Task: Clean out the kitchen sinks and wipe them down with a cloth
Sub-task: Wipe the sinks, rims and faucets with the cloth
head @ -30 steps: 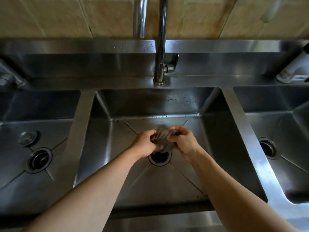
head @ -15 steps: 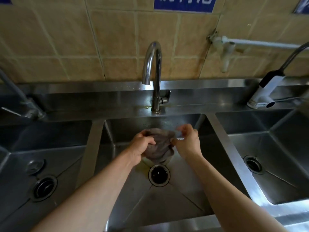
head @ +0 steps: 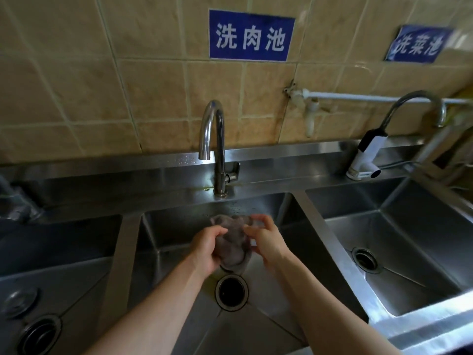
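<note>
Cloth point(head: 234, 243): grey, damp-looking, bunched; held in the air over the middle sink point(head: 302, 234), just at 12 o'clock from the open drain point(head: 231, 292) and below and in front of the faucet point(head: 213, 139) spout. Long axis runs roughly 12 to 6, upper edge spread, lower end hanging in a rounded fold.

Left hand point(head: 208, 248): at 9 o'clock of the cloth, fingers curled round its side, gripping.

Right hand point(head: 266, 239): at 3 o'clock, fingers pinching the upper edge. Both hands equally near; the cloth lies between them.

Judgement: cloth is being opened or wrung; the next wipe probably needs it lowered toward 6 o'clock onto the basin floor.

Left sink point(head: 61, 272) at 9 o'clock; right sink point(head: 409, 242) at 3 o'clock; blue sign point(head: 250, 35) on tiles at 12.
</note>
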A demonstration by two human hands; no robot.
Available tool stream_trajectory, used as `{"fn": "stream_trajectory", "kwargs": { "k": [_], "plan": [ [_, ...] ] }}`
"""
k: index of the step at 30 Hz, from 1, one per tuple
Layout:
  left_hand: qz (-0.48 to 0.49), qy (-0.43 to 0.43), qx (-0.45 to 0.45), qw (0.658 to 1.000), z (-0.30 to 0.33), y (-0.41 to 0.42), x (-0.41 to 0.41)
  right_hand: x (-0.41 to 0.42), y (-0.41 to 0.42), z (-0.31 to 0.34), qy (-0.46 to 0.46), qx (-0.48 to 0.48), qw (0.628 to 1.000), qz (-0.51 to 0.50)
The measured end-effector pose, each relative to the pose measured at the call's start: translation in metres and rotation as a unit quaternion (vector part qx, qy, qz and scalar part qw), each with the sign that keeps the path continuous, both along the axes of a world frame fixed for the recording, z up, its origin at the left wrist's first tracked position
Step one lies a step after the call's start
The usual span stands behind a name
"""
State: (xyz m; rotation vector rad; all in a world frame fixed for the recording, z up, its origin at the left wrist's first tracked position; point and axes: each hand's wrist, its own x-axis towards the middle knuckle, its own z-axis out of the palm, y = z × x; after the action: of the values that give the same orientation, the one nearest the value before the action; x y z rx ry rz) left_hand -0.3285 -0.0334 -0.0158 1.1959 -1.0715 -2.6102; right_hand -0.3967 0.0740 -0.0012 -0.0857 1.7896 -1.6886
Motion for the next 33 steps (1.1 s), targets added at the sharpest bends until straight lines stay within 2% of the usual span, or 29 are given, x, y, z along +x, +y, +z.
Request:
{"fn": "stream_trajectory", "kwargs": {
  "k": [2, 4, 9, 13, 17, 22, 27, 33],
  "plan": [
    [-0.026, 0.016, 0.017, 0.999, 0.006, 0.008, -0.009, -0.001, 0.004, -0.003, 0.029, 0.016, 0.998, 0.054],
    [-0.05, 0.042, 0.05, 0.997, 0.011, 0.017, -0.019, -0.003, 0.009, -0.003, 0.041, 0.015, 0.997, 0.067],
    [-0.106, 0.109, 0.053, 0.987, 0.016, 0.029, -0.052, -0.036, 0.022, 0.0, 0.11, 0.023, 0.993, -0.019],
    [-0.166, 0.085, -0.093, 0.978, 0.027, 0.036, -0.087, -0.078, 0.031, -0.013, 0.106, 0.02, 0.992, -0.069],
    [-0.166, 0.004, -0.251, 0.954, 0.035, 0.041, -0.13, -0.136, 0.047, -0.028, 0.144, 0.019, 0.981, -0.128],
    [-0.173, -0.079, -0.437, 0.879, 0.009, 0.037, -0.19, -0.214, 0.071, -0.054, 0.173, 0.059, 0.97, -0.16],
    [-0.178, -0.127, -0.529, 0.82, -0.033, 0.032, -0.251, -0.296, 0.078, -0.059, 0.221, 0.031, 0.954, -0.201],
    [-0.227, -0.187, -0.628, 0.721, -0.077, 0.012, -0.292, -0.399, 0.059, -0.05, 0.355, 0.077, 0.884, -0.294]
  ]
}}
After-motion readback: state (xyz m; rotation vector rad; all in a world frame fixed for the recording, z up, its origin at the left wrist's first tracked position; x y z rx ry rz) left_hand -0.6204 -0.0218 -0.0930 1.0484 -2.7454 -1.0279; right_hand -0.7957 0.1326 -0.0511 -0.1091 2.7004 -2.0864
